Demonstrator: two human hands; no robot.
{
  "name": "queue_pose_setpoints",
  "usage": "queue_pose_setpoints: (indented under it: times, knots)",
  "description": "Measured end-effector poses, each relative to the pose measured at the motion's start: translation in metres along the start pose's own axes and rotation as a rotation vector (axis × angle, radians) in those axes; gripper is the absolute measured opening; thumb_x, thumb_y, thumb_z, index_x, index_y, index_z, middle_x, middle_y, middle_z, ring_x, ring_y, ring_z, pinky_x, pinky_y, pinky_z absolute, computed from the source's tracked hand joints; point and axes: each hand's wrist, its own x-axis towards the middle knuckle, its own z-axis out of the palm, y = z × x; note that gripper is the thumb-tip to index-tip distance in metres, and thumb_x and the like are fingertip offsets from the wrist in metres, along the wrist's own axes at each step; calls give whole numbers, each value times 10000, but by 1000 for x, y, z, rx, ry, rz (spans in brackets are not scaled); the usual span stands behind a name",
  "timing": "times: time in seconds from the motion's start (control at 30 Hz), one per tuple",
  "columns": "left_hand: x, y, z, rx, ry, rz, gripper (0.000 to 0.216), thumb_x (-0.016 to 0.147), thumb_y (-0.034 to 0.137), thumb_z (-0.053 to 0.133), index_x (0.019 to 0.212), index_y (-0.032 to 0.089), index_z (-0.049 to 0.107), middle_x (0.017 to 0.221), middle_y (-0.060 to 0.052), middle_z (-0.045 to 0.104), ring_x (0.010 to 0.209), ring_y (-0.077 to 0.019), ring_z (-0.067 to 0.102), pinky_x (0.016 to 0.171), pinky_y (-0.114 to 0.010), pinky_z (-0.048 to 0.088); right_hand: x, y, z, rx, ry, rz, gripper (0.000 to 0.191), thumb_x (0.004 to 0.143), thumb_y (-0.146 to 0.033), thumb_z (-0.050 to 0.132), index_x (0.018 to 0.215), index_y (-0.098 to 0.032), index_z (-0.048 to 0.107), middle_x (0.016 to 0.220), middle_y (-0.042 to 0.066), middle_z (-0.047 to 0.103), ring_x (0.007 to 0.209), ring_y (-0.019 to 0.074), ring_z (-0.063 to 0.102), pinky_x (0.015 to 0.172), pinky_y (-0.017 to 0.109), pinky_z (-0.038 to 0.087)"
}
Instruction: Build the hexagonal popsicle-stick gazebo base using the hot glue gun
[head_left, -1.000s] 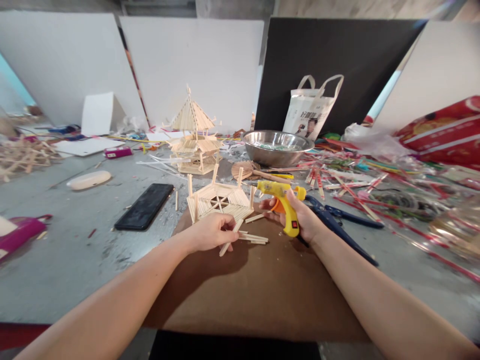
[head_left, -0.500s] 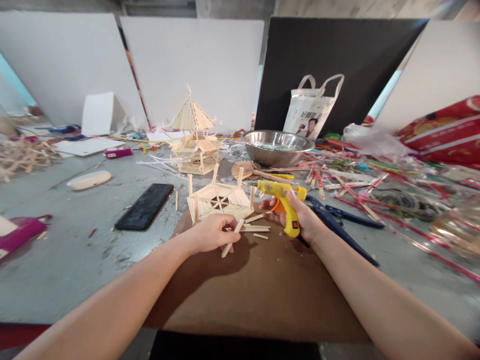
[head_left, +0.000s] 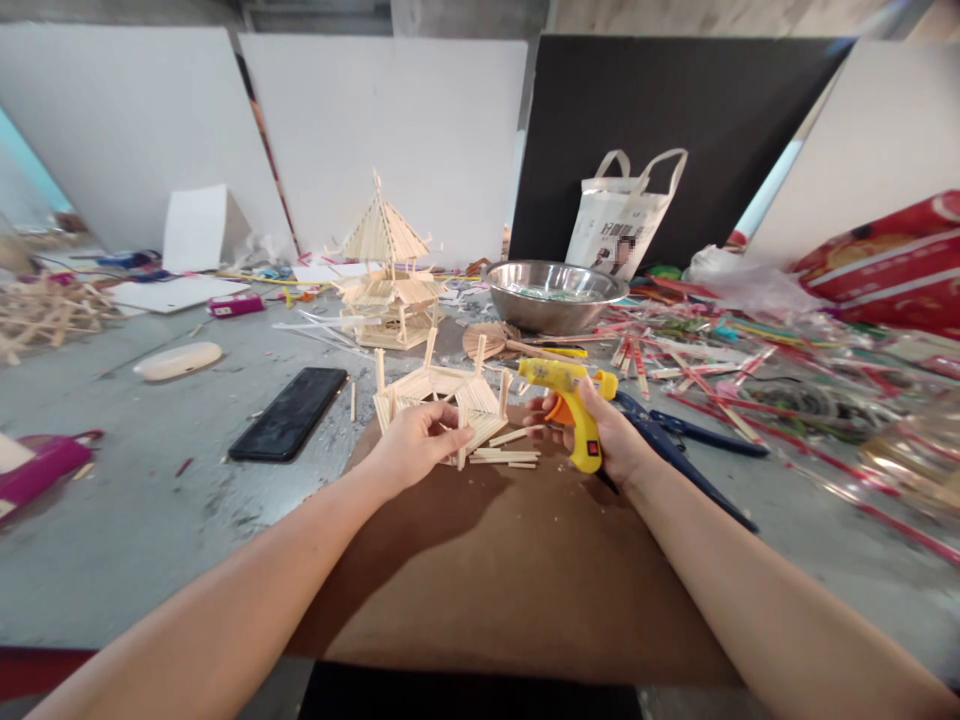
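Note:
Between the thumb and fingers of my left hand [head_left: 421, 440] is a short wooden stick [head_left: 461, 428], held nearly upright at the near edge of a wooden frame [head_left: 484, 408]. Whether the stick touches the frame I cannot tell. The frame is a low ring of pale sticks with several upright posts, partly covered by my left hand. My right hand [head_left: 611, 430] is wrapped around a yellow glue gun [head_left: 574, 400], its nozzle pointing left toward a post. Several loose sticks [head_left: 502, 456] lie on the brown board [head_left: 480, 580] between my hands.
A stick pagoda [head_left: 386, 240] stands behind the frame. A metal bowl [head_left: 555, 315] and blue-handled pliers [head_left: 675, 465] are to the right, near scattered red-and-white strips [head_left: 697, 390]. On the left lie a phone [head_left: 289, 415] and a white oblong object [head_left: 178, 361].
My left hand has moved forward and up, bringing the stick from a slanted pose over the board to nearly upright at the frame. The glue gun has hardly shifted.

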Motion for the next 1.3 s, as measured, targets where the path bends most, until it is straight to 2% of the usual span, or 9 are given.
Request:
queue_pose_setpoints:
  times: [0.13, 0.4, 0.57, 0.8, 0.97, 1.07, 1.2, 1.3]
  knots:
    - [2, -2, 0, 46, 74, 34, 271, 695, 380, 547, 774, 121, 547, 647, -14, 559, 608, -122, 545, 597, -261, 451, -1, -3, -2, -29, -6, -23, 411, 722, -549, 439, 719, -162, 577, 836, 62, 616, 752, 185, 610, 724, 366, 472]
    - [2, 1, 2, -34, 97, -18, 253, 717, 322, 529, 872, 128, 578, 677, 0, 578, 579, -91, 528, 598, -250, 470, -2, -2, 0, -102, -29, -18, 402, 715, -553, 446, 722, -171, 568, 870, 68, 616, 676, 164, 610, 673, 354, 485]
    - [2, 2, 4, -120, 73, -72, 250, 740, 279, 506, 929, 125, 558, 732, -17, 589, 613, -93, 551, 645, -276, 492, -7, -1, 3, -189, -32, 2, 371, 713, -520, 478, 766, -163, 562, 834, 63, 625, 540, 133, 589, 543, 297, 490]
    - [3, 1, 4, -170, 75, -67, 251, 731, 302, 517, 913, 131, 543, 731, -13, 578, 591, -87, 544, 618, -265, 490, -11, 0, 11, -300, -21, 32, 374, 661, -520, 539, 756, -158, 534, 771, 58, 635, 387, 79, 504, 390, 222, 415]
    - [1, 0, 0, 63, 166, 81, 222, 726, 361, 513, 743, 141, 536, 611, 17, 528, 552, -96, 511, 547, -230, 438, -12, 2, 16, -412, 40, 21, 309, 656, -459, 574, 743, -165, 538, 709, 28, 621, 348, 50, 442, 339, 194, 346]
    - [-1, -1, -4, 195, 275, 146, 228, 746, 376, 482, 761, 156, 537, 635, 3, 552, 584, -114, 524, 561, -233, 419, -12, 4, 18, -524, 42, 59, 299, 650, -455, 576, 688, -159, 555, 659, 17, 600, 354, 52, 440, 337, 194, 329]
    - [-2, 0, -8, 274, 304, 176, 244, 768, 377, 445, 788, 157, 549, 666, -12, 572, 606, -122, 529, 567, -234, 406, -11, 5, 17, -647, -30, 118, 303, 647, -461, 569, 674, -159, 568, 526, -8, 552, 345, 64, 448, 322, 185, 315]
    - [-2, 0, -9, 308, 285, 166, 264, 781, 376, 423, 843, 159, 559, 663, -9, 574, 594, -119, 523, 558, -233, 400, -11, 6, 16, -657, -117, 125, 279, 645, -430, 586, 716, -162, 559, 621, 1, 586, 345, 51, 462, 315, 172, 328]
